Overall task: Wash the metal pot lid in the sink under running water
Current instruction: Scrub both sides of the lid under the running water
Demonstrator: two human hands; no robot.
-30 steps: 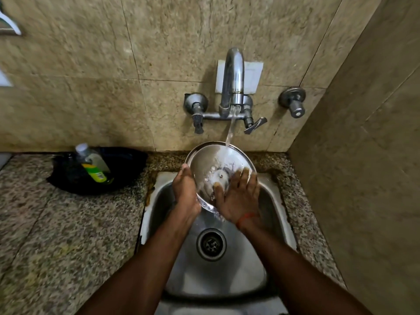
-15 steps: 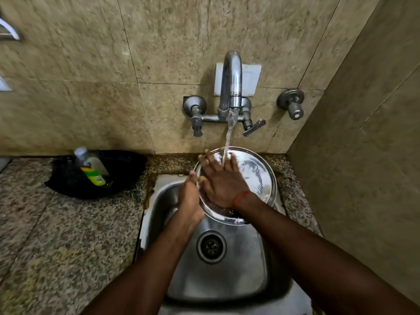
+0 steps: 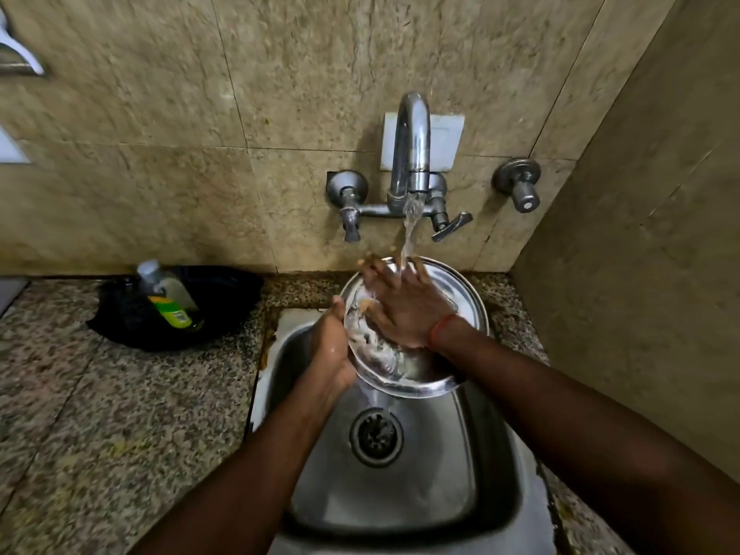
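The round metal pot lid (image 3: pixel 464 302) is held tilted above the steel sink (image 3: pixel 492 466), its face toward me. My left hand (image 3: pixel 332 346) grips its left rim. My right hand (image 3: pixel 404 306) lies flat on the lid's face with fingers spread, under the stream. Water (image 3: pixel 410 230) runs from the chrome tap (image 3: pixel 412 154) onto my right fingers and the lid. Most of the lid's middle is hidden by my right hand.
A dish-soap bottle (image 3: pixel 168 298) leans in a black bowl (image 3: pixel 224 298) on the granite counter (image 3: pixel 100 414) to the left. A drain (image 3: pixel 375 436) sits in the sink floor. Tap handles (image 3: pixel 450 226) and a wall valve (image 3: pixel 520 186) are behind; a tiled wall closes the right side.
The lid was turned and shifted right under the stream. My right hand moved from the lid's lower edge up onto its face, fingers spread in the water. My left hand kept its grip.
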